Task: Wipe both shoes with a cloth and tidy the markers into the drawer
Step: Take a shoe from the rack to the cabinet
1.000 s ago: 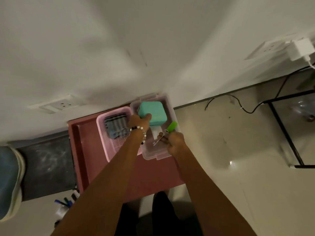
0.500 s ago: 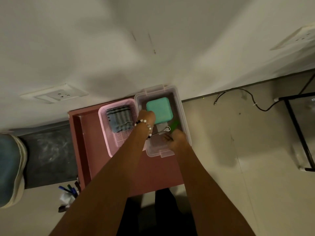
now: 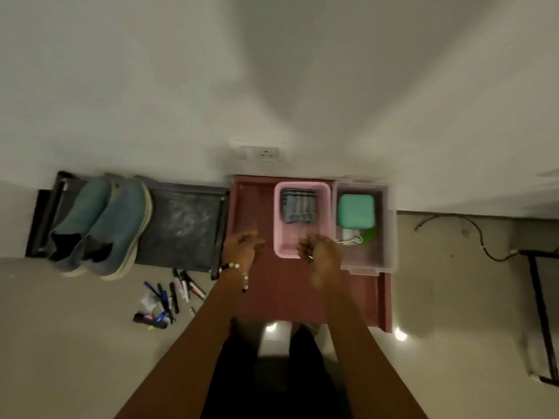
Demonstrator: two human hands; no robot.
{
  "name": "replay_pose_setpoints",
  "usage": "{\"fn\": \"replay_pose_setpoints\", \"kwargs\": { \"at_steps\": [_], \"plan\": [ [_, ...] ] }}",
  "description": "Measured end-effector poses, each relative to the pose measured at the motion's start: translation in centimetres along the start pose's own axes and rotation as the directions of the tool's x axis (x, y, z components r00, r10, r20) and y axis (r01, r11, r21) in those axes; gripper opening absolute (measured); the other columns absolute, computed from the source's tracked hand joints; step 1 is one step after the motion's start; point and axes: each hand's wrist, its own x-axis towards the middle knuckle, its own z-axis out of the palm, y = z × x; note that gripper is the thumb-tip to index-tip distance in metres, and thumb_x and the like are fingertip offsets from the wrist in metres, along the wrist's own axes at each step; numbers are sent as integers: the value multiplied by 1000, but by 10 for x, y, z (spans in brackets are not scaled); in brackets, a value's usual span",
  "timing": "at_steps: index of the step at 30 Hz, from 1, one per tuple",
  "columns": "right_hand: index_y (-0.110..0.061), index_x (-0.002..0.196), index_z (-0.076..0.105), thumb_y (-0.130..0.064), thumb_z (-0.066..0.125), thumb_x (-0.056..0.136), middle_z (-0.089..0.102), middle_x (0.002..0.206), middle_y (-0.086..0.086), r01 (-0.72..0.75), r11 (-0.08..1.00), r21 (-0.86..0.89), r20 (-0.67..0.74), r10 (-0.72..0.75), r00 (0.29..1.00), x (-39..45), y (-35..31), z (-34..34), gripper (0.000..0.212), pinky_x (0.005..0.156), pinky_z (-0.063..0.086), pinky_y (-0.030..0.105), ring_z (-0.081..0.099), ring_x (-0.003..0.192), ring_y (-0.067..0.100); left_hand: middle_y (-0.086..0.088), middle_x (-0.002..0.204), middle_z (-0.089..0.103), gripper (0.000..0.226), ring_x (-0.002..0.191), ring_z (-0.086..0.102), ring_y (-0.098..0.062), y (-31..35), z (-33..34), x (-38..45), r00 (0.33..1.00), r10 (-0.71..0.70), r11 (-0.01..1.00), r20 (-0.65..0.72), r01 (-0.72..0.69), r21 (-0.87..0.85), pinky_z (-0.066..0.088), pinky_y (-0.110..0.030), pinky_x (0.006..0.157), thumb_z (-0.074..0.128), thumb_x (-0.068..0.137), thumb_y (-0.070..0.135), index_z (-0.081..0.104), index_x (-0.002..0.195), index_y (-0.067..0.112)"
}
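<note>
Two blue-grey shoes (image 3: 99, 225) stand side by side on a dark rack at the left. Several markers (image 3: 172, 294) lie scattered on the floor in front of it. The red drawer (image 3: 272, 300) is pulled out below me. Inside it, a pink basket (image 3: 325, 225) holds a folded striped cloth (image 3: 298, 205). My left hand (image 3: 242, 247) hovers over the drawer's left part, fingers loosely curled, empty. My right hand (image 3: 320, 254) hangs at the basket's front right corner, fingers loosely curled; I see nothing in it.
A clear box (image 3: 387, 237) in the drawer holds a teal case (image 3: 356, 210) and a green-tagged key (image 3: 363, 238). The dark rack (image 3: 181, 225) adjoins the drawer's left side. A wall socket (image 3: 266, 152), a floor cable (image 3: 472, 228) and a black frame (image 3: 541, 313) are nearby.
My right hand let go of the green-tagged key in the clear box and drew back. My left hand left the teal case and moved left. The view swung left, showing shoes and markers.
</note>
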Motion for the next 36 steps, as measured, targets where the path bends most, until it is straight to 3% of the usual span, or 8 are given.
{"fn": "replay_pose_setpoints", "kwargs": {
  "at_steps": [7, 13, 18, 21, 25, 27, 31, 36],
  "plan": [
    [-3, 83, 64, -19, 56, 95, 63, 66, 7, 150, 918, -366, 315, -29, 949, -59, 100, 145, 21, 52, 48, 22, 60, 57, 14, -11, 71, 63, 17, 56, 62, -19, -17, -210, 36, 960, -76, 989, -271, 38, -141, 51, -26, 50, 46, 97, 2, 61, 103, -1],
    [2, 97, 63, -21, 59, 93, 63, 71, 10, 234, 692, -683, 393, 79, 916, -42, 196, 253, 24, 52, 50, 22, 58, 57, 15, -18, 90, 71, 17, 86, 67, -37, -61, -339, 108, 847, -160, 987, -507, 120, -112, 56, -49, 81, 60, 82, 21, 69, 90, 9],
    [4, 112, 54, -22, 62, 91, 56, 78, 12, 273, 596, -755, 441, 153, 884, -17, 252, 323, 35, 50, 50, 21, 54, 62, 18, -18, 110, 65, 60, 101, 60, -37, -68, -378, 164, 814, -123, 975, -568, 207, 85, 52, -39, 80, 57, 83, 59, 65, 112, 6],
    [-4, 126, 46, -33, 72, 82, 57, 112, 16, 303, 528, -793, 439, 153, 885, 5, 283, 354, 59, 55, 55, 29, 62, 92, 29, -17, 111, 64, 73, 100, 61, -33, -64, -376, 195, 865, -111, 961, -490, 219, 170, 40, -32, 69, 51, 81, 68, 62, 115, 4],
    [-5, 134, 31, -34, 78, 74, 48, 128, 20, 395, 358, -846, 453, 92, 887, 19, 312, 375, 82, 77, 57, 48, 56, 110, 38, -17, 96, 61, 43, 96, 59, -34, -61, -368, 220, 841, -51, 929, -539, 238, 284, 46, -36, 76, 52, 91, 44, 61, 95, 2],
    [-3, 136, 26, -24, 76, 76, 48, 127, 23, 434, 296, -851, 464, 35, 885, 20, 321, 376, 80, 83, 54, 51, 56, 110, 39, -22, 103, 62, 33, 98, 58, -37, -58, -367, 221, 815, 27, 910, -579, 220, 353, 46, -39, 79, 49, 94, 28, 61, 99, -2],
    [-8, 138, 31, -11, 70, 78, 51, 123, 20, 408, 412, -814, 454, 15, 891, 12, 320, 359, 71, 83, 55, 49, 58, 107, 37, -27, 97, 63, 32, 94, 59, -40, -65, -363, 200, 807, 176, 888, -564, 117, 444, 43, -39, 71, 45, 95, 18, 64, 98, -8],
    [-13, 135, 37, -14, 74, 79, 54, 120, 9, 299, 679, -670, 472, 79, 878, -29, 282, 305, 67, 70, 59, 32, 62, 96, 23, -23, 69, 58, 37, 69, 55, -38, -77, -354, 145, 815, 329, 864, -477, -57, 500, 31, -33, 58, 42, 95, 17, 58, 67, -1]
  ]
}}
